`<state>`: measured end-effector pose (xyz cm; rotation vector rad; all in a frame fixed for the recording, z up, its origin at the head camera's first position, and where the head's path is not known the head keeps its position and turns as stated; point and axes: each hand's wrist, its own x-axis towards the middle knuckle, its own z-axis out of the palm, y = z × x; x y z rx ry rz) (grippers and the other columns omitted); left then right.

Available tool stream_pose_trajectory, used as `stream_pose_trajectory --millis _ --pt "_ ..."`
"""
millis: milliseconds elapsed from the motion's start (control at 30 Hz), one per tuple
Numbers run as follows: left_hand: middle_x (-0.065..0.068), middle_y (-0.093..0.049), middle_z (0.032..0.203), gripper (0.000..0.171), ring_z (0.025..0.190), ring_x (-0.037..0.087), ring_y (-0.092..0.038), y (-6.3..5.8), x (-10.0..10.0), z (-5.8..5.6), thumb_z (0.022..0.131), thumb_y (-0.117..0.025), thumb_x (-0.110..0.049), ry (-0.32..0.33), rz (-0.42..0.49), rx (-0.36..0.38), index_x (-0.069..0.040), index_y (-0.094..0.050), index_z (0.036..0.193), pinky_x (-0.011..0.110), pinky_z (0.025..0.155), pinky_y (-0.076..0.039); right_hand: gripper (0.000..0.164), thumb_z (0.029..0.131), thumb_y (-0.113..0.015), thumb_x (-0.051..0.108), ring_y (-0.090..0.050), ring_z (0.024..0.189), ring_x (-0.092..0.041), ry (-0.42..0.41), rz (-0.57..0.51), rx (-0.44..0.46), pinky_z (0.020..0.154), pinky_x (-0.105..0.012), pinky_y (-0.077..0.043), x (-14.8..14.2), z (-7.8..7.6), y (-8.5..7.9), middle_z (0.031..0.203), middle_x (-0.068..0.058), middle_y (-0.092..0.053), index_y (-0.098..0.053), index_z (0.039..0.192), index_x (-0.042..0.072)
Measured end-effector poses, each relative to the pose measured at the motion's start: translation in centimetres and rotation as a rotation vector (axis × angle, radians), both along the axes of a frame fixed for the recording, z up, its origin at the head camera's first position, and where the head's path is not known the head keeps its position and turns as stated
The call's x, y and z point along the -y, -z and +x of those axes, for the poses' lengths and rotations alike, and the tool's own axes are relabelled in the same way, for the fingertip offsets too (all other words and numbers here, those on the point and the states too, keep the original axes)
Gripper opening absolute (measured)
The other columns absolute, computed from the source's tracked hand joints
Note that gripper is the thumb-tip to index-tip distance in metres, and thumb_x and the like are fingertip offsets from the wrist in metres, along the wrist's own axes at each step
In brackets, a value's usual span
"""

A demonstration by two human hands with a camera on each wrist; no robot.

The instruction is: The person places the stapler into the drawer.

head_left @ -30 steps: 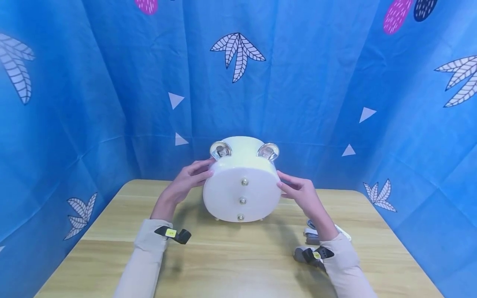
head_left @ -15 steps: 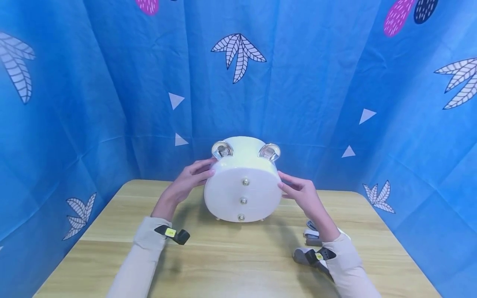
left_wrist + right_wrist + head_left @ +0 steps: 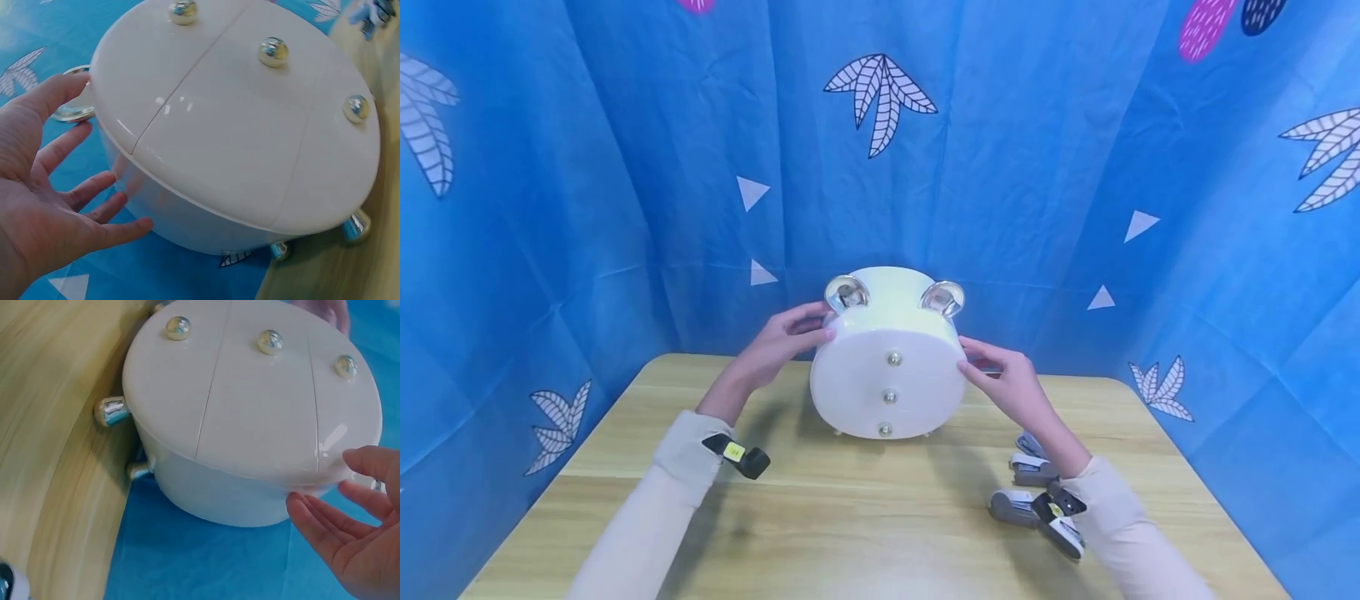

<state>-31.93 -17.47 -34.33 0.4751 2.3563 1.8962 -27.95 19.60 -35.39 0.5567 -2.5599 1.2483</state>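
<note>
Fingers (image 3: 62,149) of the left hand (image 3: 769,346) and those of the right hand (image 3: 1006,379): parted, relaxed and nearly straight, set wide at opposite flanks of a white box (image 3: 857,383), thumbs at the rim of the front face, other tips at or near the side wall, no full wrap around anything. Opposed placement, high on both flanks, probably for balance: glossy and rounded, hence likely prone to slide under a one-sided push. Box upright toward the back of the desk (image 3: 850,517), between both hands, front face toward the person. On that face, three gold knobs (image 3: 890,397) in a column, one to each seamed panel, clear of the thumbs. Above, two ear-like silver fittings (image 3: 943,298), one per upper corner, likewise ungripped. Beneath, short metallic feet (image 3: 112,411), apparently for raising the body off the wood; in the right wrist view, a rear foot close to the desk's far edge, exact contact too dim to tell. Farther out, near the right forearm, a loose group of grey-and-white staplers (image 3: 1033,470), partly hidden by a black wrist camera (image 3: 1045,505), well apart from the box, perhaps so placed for room in front of it. Behind and around, a blue curtain (image 3: 1022,167) with leaf and triangle prints, presumably hung as a screen.
</note>
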Motion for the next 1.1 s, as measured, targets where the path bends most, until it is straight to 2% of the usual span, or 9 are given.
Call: stream_pose_trajectory --millis 200,467,600,700,867,967,1100 --pt "0.013 -0.052 0.152 0.065 0.147 0.034 -0.041 -0.9 -0.8 -0.4 0.094 -0.073 -0.034 -0.08 -0.058 -0.039 -0.016 -0.048 0.151 0.061 0.12 -0.032 0.04 0.095 -0.073 0.015 -0.073 0.103 -0.029 0.014 0.061 -0.104 0.084 -0.043 -0.063 0.7 1.0 -0.7 0.12 -0.015 -0.073 -0.067 0.134 0.009" --pt "0.015 -0.06 0.141 0.049 0.139 0.033 -0.049 -2.0 -1.9 -1.1 0.095 -0.073 -0.026 -0.136 -0.04 -0.098 -0.011 -0.059 0.139 0.059 0.119 -0.036 0.029 0.092 -0.074 0.009 -0.073 0.096 -0.028 0.005 0.106 -0.293 0.079 -0.045 -0.064 1.4 2.7 -1.7 0.109 -0.012 -0.074 -0.072 0.121 0.004" --pt "0.017 -0.065 0.131 0.041 0.132 0.032 -0.054 -2.2 -2.3 -1.4 0.094 -0.074 -0.022 -0.163 -0.03 -0.113 -0.008 -0.063 0.131 0.057 0.118 -0.039 0.026 0.092 -0.075 0.009 -0.073 0.091 -0.022 -0.019 0.111 -0.315 0.078 -0.043 -0.064 2.1 3.5 -2.1 0.102 -0.009 -0.076 -0.075 0.117 0.005" --pt "0.018 -0.067 0.125 0.039 0.13 0.032 -0.055 -2.3 -2.4 -1.6 0.093 -0.075 -0.02 -0.182 -0.027 -0.119 -0.006 -0.065 0.128 0.056 0.117 -0.04 0.025 0.093 -0.074 0.011 -0.073 0.087 -0.019 -0.052 0.101 -0.237 0.076 -0.036 -0.064 2.7 3.8 -2.2 0.1 -0.008 -0.078 -0.075 0.116 0.004" --pt "0.019 -0.067 0.123 0.039 0.129 0.032 -0.054 -2.4 -2.5 -1.8 0.093 -0.075 -0.019 -0.191 -0.026 -0.12 -0.003 -0.065 0.126 0.056 0.116 -0.041 0.023 0.096 -0.072 0.017 -0.07 0.08 -0.019 -0.131 0.01 0.002 0.069 -0.023 -0.059 3.4 3.7 -2.0 0.095 -0.01 -0.077 -0.076 0.114 0.004" --pt "0.02 -0.066 0.124 0.038 0.129 0.033 -0.054 -2.6 -2.4 -1.9 0.093 -0.075 -0.019 -0.184 -0.044 -0.121 -0.003 -0.065 0.126 0.056 0.115 -0.042 0.025 0.097 -0.07 0.02 -0.07 0.079 -0.02 -0.168 -0.065 0.129 0.069 -0.025 -0.058 3.8 3.4 -1.6 0.09 -0.012 -0.076 -0.076 0.114 0.002" --pt "0.02 -0.065 0.126 0.038 0.128 0.034 -0.055 -2.8 -2.4 -2.1 0.093 -0.074 -0.018 -0.174 -0.088 -0.133 -0.003 -0.065 0.127 0.057 0.114 -0.043 0.031 0.099 -0.067 0.024 -0.072 0.081 -0.017 -0.184 -0.164 0.283 0.077 -0.038 -0.062 4.4 2.7 -1.0 0.09 -0.013 -0.076 -0.074 0.117 -0.001"
